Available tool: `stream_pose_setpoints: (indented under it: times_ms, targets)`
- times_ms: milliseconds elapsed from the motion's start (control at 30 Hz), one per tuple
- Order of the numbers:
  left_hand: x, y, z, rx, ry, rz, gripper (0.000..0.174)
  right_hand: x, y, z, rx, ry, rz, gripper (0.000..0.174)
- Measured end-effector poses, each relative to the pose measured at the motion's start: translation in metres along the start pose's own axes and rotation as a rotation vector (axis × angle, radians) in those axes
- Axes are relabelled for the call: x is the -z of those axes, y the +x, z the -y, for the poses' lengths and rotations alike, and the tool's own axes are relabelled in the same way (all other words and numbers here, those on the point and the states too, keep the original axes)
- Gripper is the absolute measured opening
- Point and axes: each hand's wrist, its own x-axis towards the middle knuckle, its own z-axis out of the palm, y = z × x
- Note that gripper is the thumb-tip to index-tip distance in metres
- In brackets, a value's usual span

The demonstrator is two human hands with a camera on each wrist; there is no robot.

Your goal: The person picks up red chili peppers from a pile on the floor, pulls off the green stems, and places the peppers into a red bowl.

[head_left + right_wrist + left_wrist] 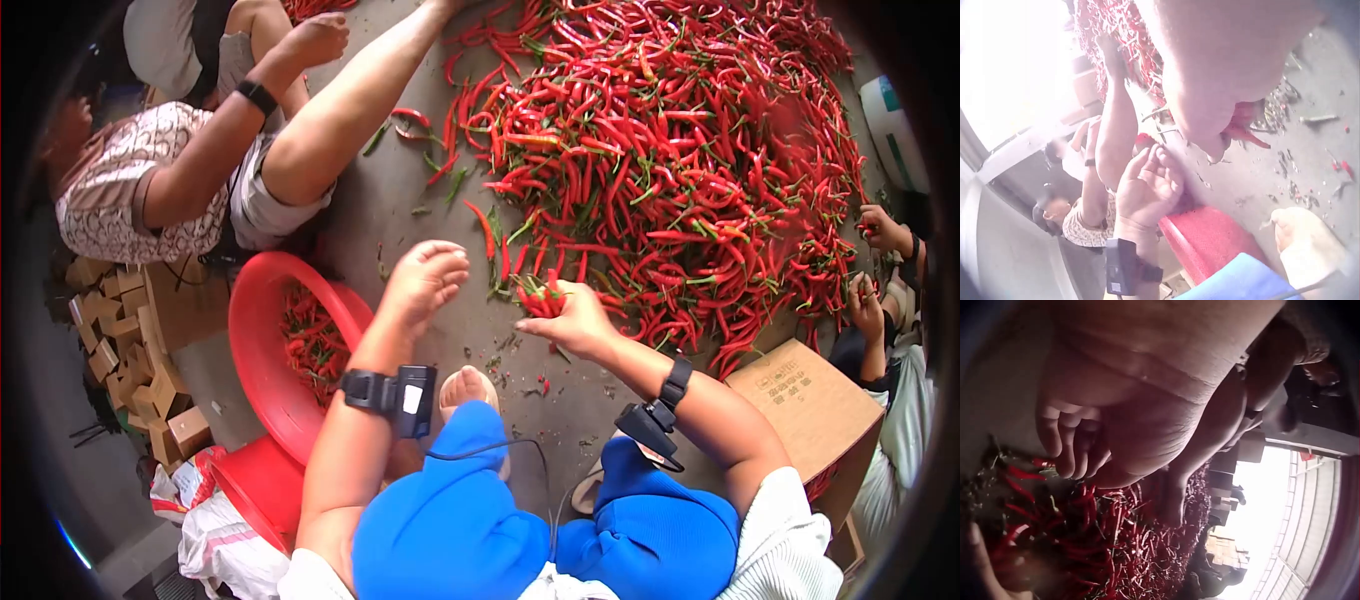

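Observation:
In the head view, a bunch of red chili peppers [540,296] is gripped in my right hand [582,322], at the near edge of a big chili pile [660,170]. Green stems poke out of the bunch. The right wrist view shows red chili tips [1246,128] beyond that hand. To its left, my left hand [428,285] is raised over the floor with fingers loosely bent. Nothing shows in its palm [1147,197] in the right wrist view.
A red basin [258,345] holding chilies tilts beside my left forearm. Stem scraps [500,350] litter the floor [400,190]. At right stands a cardboard box [795,400]. Another person [150,190] sits at upper left; a further person's hands [868,300] show at far right.

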Motion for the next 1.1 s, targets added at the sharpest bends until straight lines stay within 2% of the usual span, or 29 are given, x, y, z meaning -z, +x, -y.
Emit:
stream_pose_setpoints:
  times_ms: [100,233,267,367,400,500,600,633,733,767,867,933,1100]
  targets:
    - [-0.004,0.041,0.027,0.005,0.12,-0.029,0.028,0.034,0.006,0.03,-0.002,-0.175,-0.228,0.032]
    - [-0.014,0.074,0.068,-0.371,0.374,-0.333,0.045,0.061,0.005,0.062,-0.029,-0.346,-0.335,0.027]
    - [-0.018,0.079,0.074,-0.406,0.38,-0.372,0.046,0.067,0.006,0.071,-0.03,-0.412,-0.349,0.025]
    - [-0.023,0.086,0.085,-0.426,0.396,-0.396,0.048,0.068,0.006,0.065,0.037,-0.798,-0.201,0.026]
    - [-0.026,0.086,0.083,-0.5,0.527,-0.453,0.041,0.067,0.005,0.063,0.063,-0.908,-0.135,0.027]
    - [-0.022,0.09,0.069,-0.455,0.655,-0.381,0.026,0.045,0.016,0.047,0.276,-1.099,-0.026,0.02]
    - [-0.002,0.097,0.079,-0.414,0.531,-0.288,0.022,0.013,0.042,0.038,0.533,-1.169,-0.041,0.013]
    - [0.0,0.084,0.063,-0.229,0.328,-0.219,0.017,0.004,0.05,0.035,0.571,-1.199,-0.044,0.013]
    - [0.014,0.073,0.06,-0.232,0.207,-0.161,0.013,-0.016,0.061,0.025,0.55,-1.305,0.016,0.012]
    - [0.017,0.069,0.057,-0.187,0.232,-0.13,0.019,-0.018,0.063,0.023,0.555,-1.331,0.01,0.012]
    - [0.01,0.062,0.059,-0.21,0.028,-0.11,0.024,-0.027,0.059,0.017,0.554,-1.398,-0.02,0.009]
    - [0.009,0.057,0.052,-0.149,-0.056,-0.031,0.031,-0.03,0.05,0.025,0.376,-1.413,0.05,0.008]
    - [0.004,0.058,0.05,-0.109,-0.255,0.028,0.034,-0.046,0.029,0.029,0.135,-0.9,-0.322,0.021]
